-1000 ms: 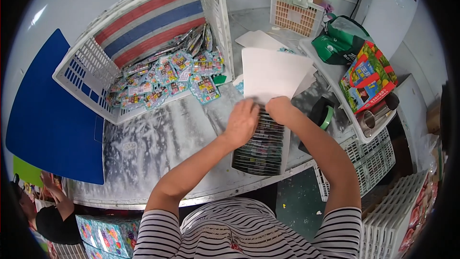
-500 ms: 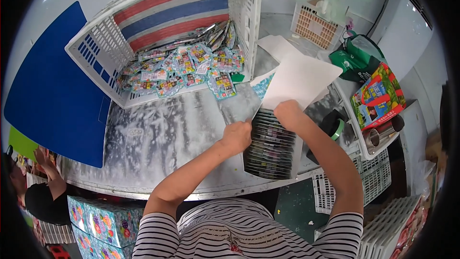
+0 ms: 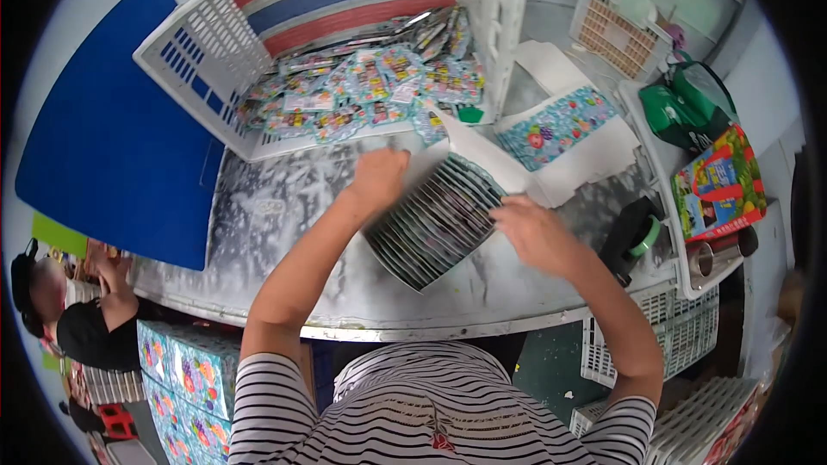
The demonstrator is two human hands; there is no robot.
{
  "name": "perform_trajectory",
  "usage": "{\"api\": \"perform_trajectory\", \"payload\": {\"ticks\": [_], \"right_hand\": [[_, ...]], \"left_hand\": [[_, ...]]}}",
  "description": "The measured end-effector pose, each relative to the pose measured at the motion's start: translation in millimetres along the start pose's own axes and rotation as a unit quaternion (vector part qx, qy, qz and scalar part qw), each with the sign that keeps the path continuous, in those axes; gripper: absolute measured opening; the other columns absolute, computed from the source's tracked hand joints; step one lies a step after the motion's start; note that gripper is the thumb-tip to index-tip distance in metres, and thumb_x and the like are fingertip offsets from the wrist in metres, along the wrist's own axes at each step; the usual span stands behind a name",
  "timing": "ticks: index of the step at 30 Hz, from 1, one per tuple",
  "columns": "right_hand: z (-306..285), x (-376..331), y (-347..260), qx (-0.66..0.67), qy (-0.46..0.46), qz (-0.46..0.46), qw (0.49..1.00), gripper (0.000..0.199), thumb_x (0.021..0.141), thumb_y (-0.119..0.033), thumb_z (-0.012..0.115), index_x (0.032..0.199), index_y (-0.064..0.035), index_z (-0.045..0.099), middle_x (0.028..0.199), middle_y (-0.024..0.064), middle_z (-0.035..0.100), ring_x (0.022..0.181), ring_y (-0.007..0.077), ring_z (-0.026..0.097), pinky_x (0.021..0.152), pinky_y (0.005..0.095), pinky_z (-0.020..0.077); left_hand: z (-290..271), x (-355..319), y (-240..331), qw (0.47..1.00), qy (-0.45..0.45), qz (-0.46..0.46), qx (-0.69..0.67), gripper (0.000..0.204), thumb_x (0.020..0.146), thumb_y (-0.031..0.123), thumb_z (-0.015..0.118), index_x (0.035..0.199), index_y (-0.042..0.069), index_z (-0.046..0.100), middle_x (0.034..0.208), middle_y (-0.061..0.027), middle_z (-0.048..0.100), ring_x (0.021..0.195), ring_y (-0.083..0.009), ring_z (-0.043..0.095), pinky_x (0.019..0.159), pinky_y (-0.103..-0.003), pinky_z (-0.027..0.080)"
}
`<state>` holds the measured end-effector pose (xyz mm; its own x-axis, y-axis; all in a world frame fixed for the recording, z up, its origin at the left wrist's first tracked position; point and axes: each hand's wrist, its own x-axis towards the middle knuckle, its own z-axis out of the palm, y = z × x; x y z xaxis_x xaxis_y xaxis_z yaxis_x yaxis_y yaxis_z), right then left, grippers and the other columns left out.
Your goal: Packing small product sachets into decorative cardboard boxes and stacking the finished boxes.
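An open carton (image 3: 476,151) with pale raised flaps stands turned at an angle on the table in front of me. Tightly packed rows of thin, dark-edged packets (image 3: 435,224) fill it. My left hand (image 3: 382,179) is closed at its left side, where a flap is blurred by motion. At the right side, my right hand (image 3: 536,231) pinches the carton's edge between thumb and fingers. Behind it, on the right, a flat fruit-printed carton (image 3: 558,131) lies over white sheets.
A white plastic crate (image 3: 194,90) on its side holds loose packets (image 3: 370,86) at the back. A black tape dispenser (image 3: 627,239) sits to the right. A blue panel (image 3: 112,138) stands left; printed cartons (image 3: 189,379) are stacked below. Another person (image 3: 90,327) works at far left.
The packed carton has moved left and turned, with both hands on it. A white flap no longer covers the flat printed carton behind. The view has shifted a little.
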<state>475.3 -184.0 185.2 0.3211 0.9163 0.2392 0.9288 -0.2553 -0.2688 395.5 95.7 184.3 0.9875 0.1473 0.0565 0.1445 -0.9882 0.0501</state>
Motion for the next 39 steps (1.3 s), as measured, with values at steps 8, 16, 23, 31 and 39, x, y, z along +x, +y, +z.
{"api": "perform_trajectory", "payload": {"ticks": [8,16,23,31,39], "right_hand": [[44.3,11.5,-24.1,-0.107,0.101,-0.087,0.985,0.028,0.071,-0.003,0.06,0.099,-0.004,0.061,0.086,0.008,0.055,0.088,0.025,0.053,0.098,0.044,0.0369],[37.6,-3.2,-48.7,-0.062,0.149,-0.042,0.986,0.024,0.072,-0.007,0.072,0.094,-0.0036,0.063,0.091,0.0074,0.059,0.092,0.0262,0.056,0.097,0.0477,0.0358],[83.5,-58.3,-99.8,-0.139,0.198,-0.112,0.964,0.035,0.077,-0.007,0.069,0.111,-0.0007,0.063,0.122,0.0123,0.058,0.12,0.0307,0.051,0.104,0.0524,0.0333],[83.7,-23.8,-74.3,-0.043,0.164,-0.095,0.981,0.055,0.069,-0.006,0.075,0.118,0.0048,0.053,0.121,0.0175,0.053,0.113,0.0335,0.052,0.103,0.049,0.0384],[78.9,-14.9,-65.0,0.019,0.173,-0.1,0.98,0.03,0.072,-0.01,0.074,0.1,-0.0015,0.065,0.102,0.0087,0.061,0.099,0.0264,0.057,0.088,0.0384,0.0497]], "left_hand": [[8.1,-103.1,62.0,0.958,0.102,0.121,-0.239,0.021,0.088,0.02,0.061,0.08,0.001,0.059,0.08,-0.0168,0.059,0.071,-0.0376,0.06,0.06,-0.045,0.049],[16.9,-133.5,43.1,0.966,0.117,0.048,-0.227,0.013,0.087,0.01,0.062,0.078,0.002,0.056,0.072,-0.014,0.057,0.063,-0.0341,0.057,0.053,-0.043,0.046],[26.8,-151.1,76.6,0.958,0.224,0.03,-0.178,0.013,0.087,0.009,0.058,0.076,0.003,0.054,0.073,-0.0106,0.053,0.066,-0.0289,0.056,0.059,-0.039,0.047],[31.6,-135.3,72.7,0.952,0.142,-0.041,-0.266,0.019,0.089,0.014,0.059,0.075,0.001,0.054,0.071,-0.0143,0.053,0.068,-0.0347,0.057,0.059,-0.043,0.046],[40.1,-144.7,60.5,0.938,0.234,0.058,-0.251,0.025,0.077,0.004,0.071,0.1,-0.001,0.061,0.083,-0.0112,0.056,0.072,-0.0283,0.057,0.062,-0.037,0.048]]}}
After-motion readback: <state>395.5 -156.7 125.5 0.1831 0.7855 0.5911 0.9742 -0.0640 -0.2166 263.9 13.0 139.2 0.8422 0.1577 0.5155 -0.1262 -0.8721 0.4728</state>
